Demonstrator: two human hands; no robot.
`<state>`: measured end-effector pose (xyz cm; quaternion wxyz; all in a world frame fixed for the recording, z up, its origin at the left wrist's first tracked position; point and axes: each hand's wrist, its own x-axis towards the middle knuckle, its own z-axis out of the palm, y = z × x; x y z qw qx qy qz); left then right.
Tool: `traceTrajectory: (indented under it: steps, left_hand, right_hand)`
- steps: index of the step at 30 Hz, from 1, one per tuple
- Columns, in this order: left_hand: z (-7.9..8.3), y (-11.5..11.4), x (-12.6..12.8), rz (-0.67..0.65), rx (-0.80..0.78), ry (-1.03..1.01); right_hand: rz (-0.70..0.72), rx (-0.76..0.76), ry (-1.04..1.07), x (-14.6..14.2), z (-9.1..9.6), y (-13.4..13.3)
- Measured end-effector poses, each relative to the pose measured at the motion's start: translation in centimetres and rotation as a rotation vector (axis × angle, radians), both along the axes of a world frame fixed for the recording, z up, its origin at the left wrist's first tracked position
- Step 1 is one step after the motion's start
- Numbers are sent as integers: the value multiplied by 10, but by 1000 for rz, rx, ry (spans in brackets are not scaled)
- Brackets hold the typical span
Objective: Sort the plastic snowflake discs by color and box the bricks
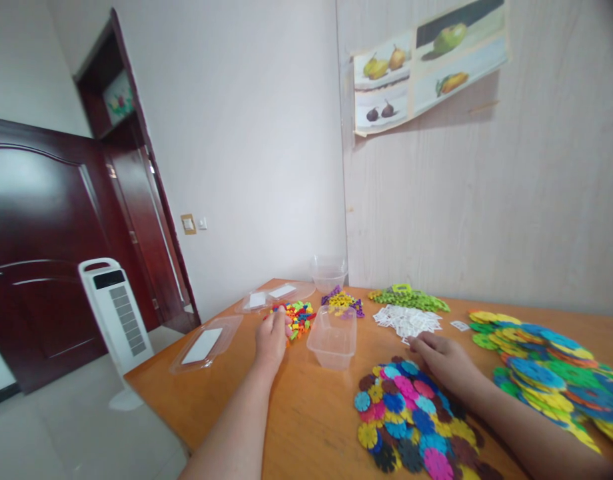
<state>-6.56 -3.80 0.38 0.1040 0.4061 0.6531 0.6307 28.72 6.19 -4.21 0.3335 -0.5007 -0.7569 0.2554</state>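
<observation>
My left hand reaches across the wooden table and its fingers curl at the edge of a heap of small multicoloured pieces. What they hold, if anything, is hidden. My right hand rests palm down with its fingers stretched out. It lies between a pile of small white pieces and a spread of round multicoloured snowflake discs. A clear plastic tub stands between my two hands.
A larger spread of blue, green and yellow discs lies at the right. Green pieces, purple-yellow pieces, a second clear tub and two clear lids sit further off. A white tower appliance stands by the dark door.
</observation>
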Motion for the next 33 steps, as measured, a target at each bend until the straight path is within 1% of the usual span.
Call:
traceTrajectory:
  steps: [6,9,11,15,22,26,33]
  left_hand:
    - [6,-9,19,-205,-119,191]
    - [3,-10,24,-298,-175,214]
    - [1,-9,26,-333,-201,227]
    - [0,-8,30,-350,-219,252]
    - [-3,-7,33,-369,-231,223]
    - [-5,-7,35,-360,-228,196]
    - [-6,-7,37,-399,-266,106]
  right_hand:
    - [-8,-4,-20,-1,-1,1]
    - [-3,6,-32,0,-2,2]
    - [1,23,-44,0,-2,2]
    - [11,26,-49,0,-2,3]
    - [-13,9,-38,-2,-1,1]
    - [-6,-14,-9,-2,-3,2]
    - [-3,10,8,-1,-3,3]
